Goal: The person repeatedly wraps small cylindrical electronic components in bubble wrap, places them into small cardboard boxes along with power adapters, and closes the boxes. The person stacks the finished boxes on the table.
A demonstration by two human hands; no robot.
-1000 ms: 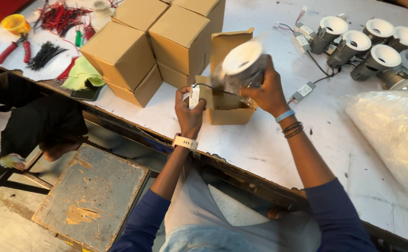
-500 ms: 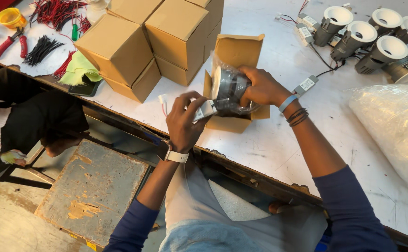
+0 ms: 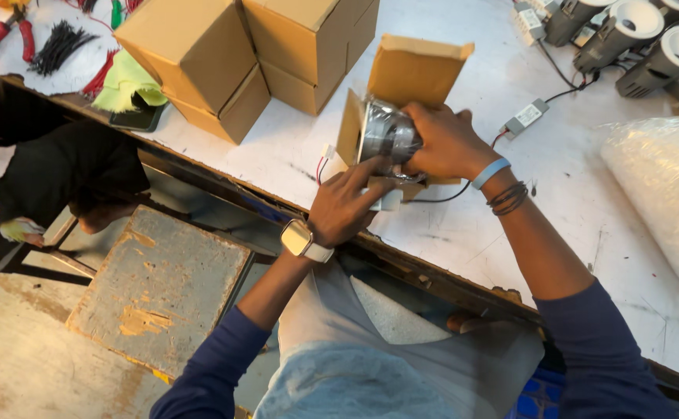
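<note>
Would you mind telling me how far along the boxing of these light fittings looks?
Done: closed cartons are stacked at the back. In hand: the right hand holds a metal fitting at the open small box, while the left hand steadies below. Left: more unboxed fittings wait at the far right.

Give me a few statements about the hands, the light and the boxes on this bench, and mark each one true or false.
1. The right hand grips a silver lamp at the open small box. True.
2. The left hand rests flat on the stool. False: it is up at the lamp and box, fingers touching them.
3. Closed cardboard boxes are stacked to the left of the open box. True.
4. The red-handled pliers lie inside the open box. False: they lie at the far left of the table.
5. The left wrist bears a watch. True.
</note>
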